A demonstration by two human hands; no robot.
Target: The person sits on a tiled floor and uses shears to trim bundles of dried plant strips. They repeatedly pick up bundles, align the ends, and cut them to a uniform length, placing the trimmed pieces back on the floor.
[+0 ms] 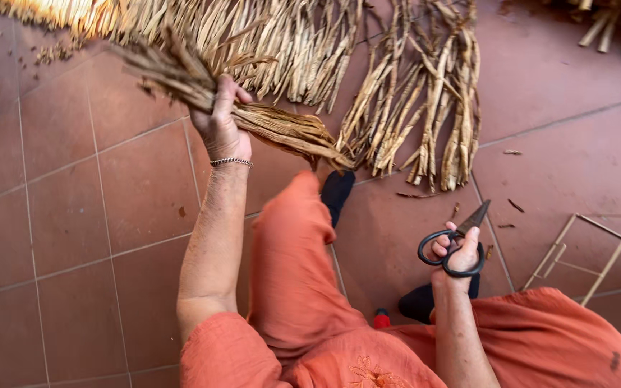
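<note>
A light, dry, brittle-looking leaf bundle (pixel 253 118) is gripped mid-length in the closed left hand (pixel 221 122) above the tiled floor (pixel 73 215), while black scissors (pixel 454 241) are held in the right hand (pixel 458 251).

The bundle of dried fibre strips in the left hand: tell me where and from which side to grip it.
Grip the bundle of dried strips around its narrow gathered middle, where the left hand clasps it now, probably coming from below and the near side. There the strips lie tight together; both ends fan out loose. The right hand holds the black scissors.
</note>
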